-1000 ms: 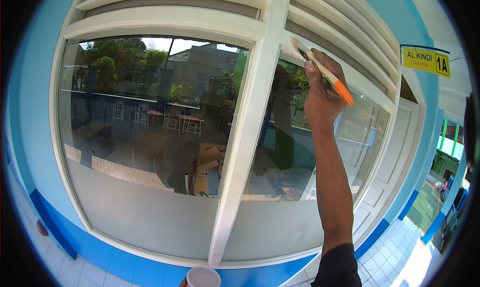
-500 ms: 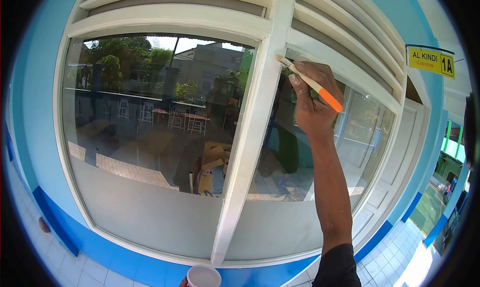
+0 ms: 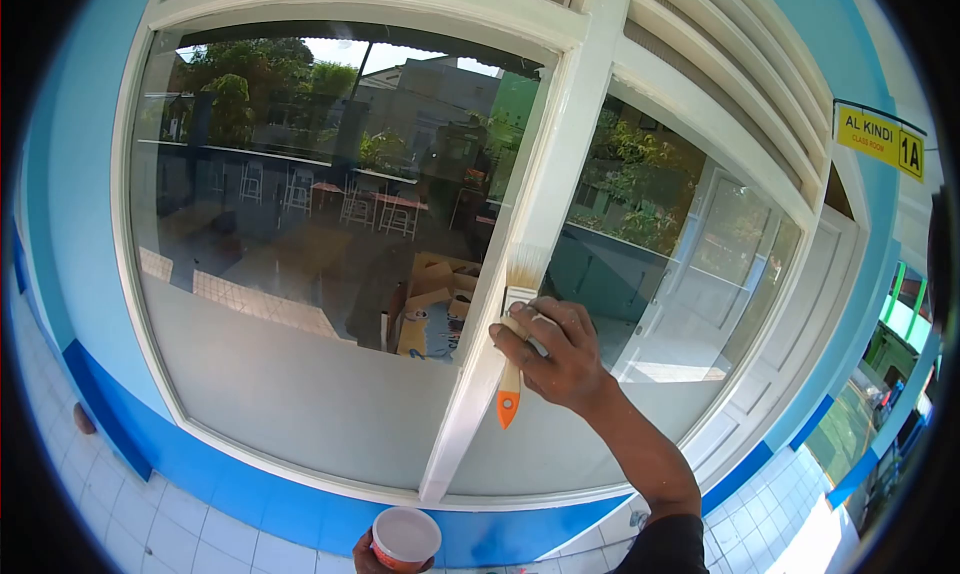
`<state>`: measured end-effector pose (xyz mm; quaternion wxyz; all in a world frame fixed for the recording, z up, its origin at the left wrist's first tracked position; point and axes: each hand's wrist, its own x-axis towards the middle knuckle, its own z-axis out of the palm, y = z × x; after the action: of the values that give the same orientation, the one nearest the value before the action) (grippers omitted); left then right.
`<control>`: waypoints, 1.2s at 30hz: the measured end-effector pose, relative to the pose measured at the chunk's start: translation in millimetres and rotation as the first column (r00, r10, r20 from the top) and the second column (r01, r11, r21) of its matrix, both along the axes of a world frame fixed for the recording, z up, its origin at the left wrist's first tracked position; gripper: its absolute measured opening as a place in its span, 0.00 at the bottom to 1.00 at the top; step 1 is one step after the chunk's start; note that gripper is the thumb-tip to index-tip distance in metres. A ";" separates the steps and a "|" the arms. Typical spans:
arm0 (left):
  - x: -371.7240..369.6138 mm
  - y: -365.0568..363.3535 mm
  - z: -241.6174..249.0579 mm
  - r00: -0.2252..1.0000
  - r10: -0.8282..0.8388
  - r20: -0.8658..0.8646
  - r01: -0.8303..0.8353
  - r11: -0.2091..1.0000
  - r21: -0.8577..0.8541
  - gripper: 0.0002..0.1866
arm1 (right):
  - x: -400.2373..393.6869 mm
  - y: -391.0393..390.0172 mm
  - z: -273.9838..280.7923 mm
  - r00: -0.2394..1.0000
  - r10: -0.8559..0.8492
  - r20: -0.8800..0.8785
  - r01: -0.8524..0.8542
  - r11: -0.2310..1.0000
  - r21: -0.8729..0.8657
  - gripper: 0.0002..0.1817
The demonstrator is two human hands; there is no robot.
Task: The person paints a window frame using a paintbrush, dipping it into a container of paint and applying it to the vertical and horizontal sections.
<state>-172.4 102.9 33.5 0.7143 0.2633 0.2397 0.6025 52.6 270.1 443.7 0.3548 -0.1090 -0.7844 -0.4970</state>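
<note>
White paint is wetting the brush [image 3: 516, 319] I am pinching in my right hand [image 3: 560, 359] against the window post [image 3: 520, 264]; my left hand [image 3: 375, 557] is gripping a cup [image 3: 405, 537] below, glass panes [image 3: 320, 204] flanking.

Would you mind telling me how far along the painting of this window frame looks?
Done: the louvres and top rail look evenly white. In hand: the right hand holds the brush, bristles up, against the centre post; the left hand holds the paint cup. Left: I cannot tell which parts remain uncoated.
</note>
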 end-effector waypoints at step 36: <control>-40.0 -20.1 -7.6 0.849 -0.218 0.480 0.354 0.911 -0.211 0.40 | 10.7 -59.2 -184.4 0.993 0.087 -0.081 -0.118 0.800 -0.588 0.20</control>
<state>-212.4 82.8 25.9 0.8633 0.0426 0.1131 0.4901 63.3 210.9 259.3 0.3490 -0.1838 -0.8958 -0.2050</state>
